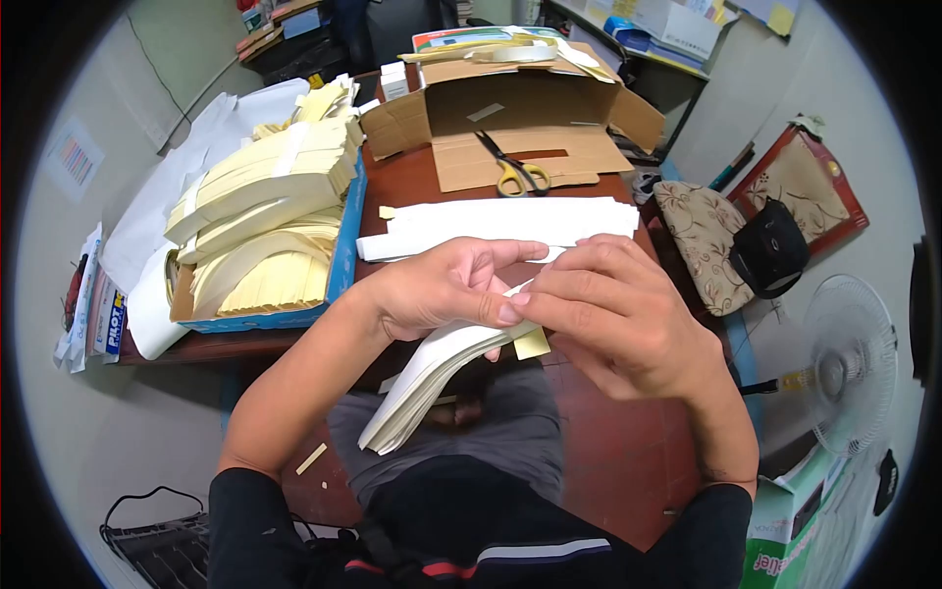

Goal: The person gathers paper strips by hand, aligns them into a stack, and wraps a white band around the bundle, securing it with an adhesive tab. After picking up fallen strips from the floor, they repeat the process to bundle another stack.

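My left hand (pixel 456 285) is closed around a thick bundle of white paper strips (pixel 422 378), thumb on top, above my lap. The bundle bends down toward the lower left. At its upper end my right hand (pixel 613 314) has its fingers pinched together against the paper; what exactly sits between the fingertips is hidden. A small yellow paper piece (pixel 533 343) sticks out below the fingers. Just beyond my hands, a stack of white paper strips (pixel 510 218) lies on the dark red table (pixel 392 182).
Scissors (pixel 512 175) with yellow-black handles lie on an open cardboard box (pixel 456 123). At left, a blue-sided box (pixel 339 250) holds bundled cream paper strips (pixel 265 182). A patterned chair (pixel 692 236) with a black cap (pixel 770 250) and a fan (pixel 849 368) stand right.
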Available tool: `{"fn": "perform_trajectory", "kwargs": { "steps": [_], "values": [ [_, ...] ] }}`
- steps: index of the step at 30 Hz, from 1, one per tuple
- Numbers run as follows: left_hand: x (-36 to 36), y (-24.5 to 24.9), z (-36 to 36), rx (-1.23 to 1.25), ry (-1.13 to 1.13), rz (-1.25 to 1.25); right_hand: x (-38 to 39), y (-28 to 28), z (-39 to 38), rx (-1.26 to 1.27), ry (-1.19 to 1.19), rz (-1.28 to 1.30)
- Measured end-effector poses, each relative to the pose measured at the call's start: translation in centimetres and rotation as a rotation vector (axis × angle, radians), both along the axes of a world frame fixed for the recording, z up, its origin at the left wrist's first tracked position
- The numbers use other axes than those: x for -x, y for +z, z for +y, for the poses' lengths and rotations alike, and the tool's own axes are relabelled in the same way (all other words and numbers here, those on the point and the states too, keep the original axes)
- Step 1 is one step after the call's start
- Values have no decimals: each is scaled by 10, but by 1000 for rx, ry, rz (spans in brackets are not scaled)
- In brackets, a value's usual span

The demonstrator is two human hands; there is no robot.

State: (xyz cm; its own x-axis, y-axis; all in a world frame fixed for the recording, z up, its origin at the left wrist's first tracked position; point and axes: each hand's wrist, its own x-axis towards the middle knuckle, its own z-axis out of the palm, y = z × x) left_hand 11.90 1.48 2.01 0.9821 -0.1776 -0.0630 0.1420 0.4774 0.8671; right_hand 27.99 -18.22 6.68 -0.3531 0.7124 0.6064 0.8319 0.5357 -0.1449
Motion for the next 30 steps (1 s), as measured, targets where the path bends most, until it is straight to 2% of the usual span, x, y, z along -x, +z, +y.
{"fn": "perform_trajectory", "kwargs": {
  "steps": [3, 6, 9, 13, 17, 19, 21, 22, 25, 26, 29, 30],
  "values": [
    [-12, -13, -9, 120, -83, -14, -3, -6, -10, -18, -22, 41],
    [-22, -21, -19, 187, -219, -46, -12, -20, -13, -4, 89, 107],
    [-20, -31, -23, 267, -223, -15, -13, -24, -14, 81, 150, 304],
    [-15, -43, -29, 258, -194, 50, -7, -35, -19, 172, 57, 375],
    [0, -49, -29, 68, -18, 82, -10, -51, -30, 345, -30, 528],
    [14, -49, -33, -178, 65, -25, -11, -52, -38, 478, -88, 620],
    [34, -36, -44, -695, 231, -128, -12, -46, -51, 650, -170, 723],
    [42, -28, -52, -792, 319, -116, -13, -48, -57, 621, -209, 779],
    [63, -19, -80, -1012, 592, -54, -15, -48, -77, 782, -383, 945],
    [61, -21, -88, -1073, 726, -182, -10, -50, -80, 797, -426, 1024],
    [73, -17, -98, -1079, 599, -99, 5, -61, -89, 789, -603, 921],
    [73, -17, -106, -1098, 666, -153, 6, -73, -92, 761, -611, 992]
  ]
}}
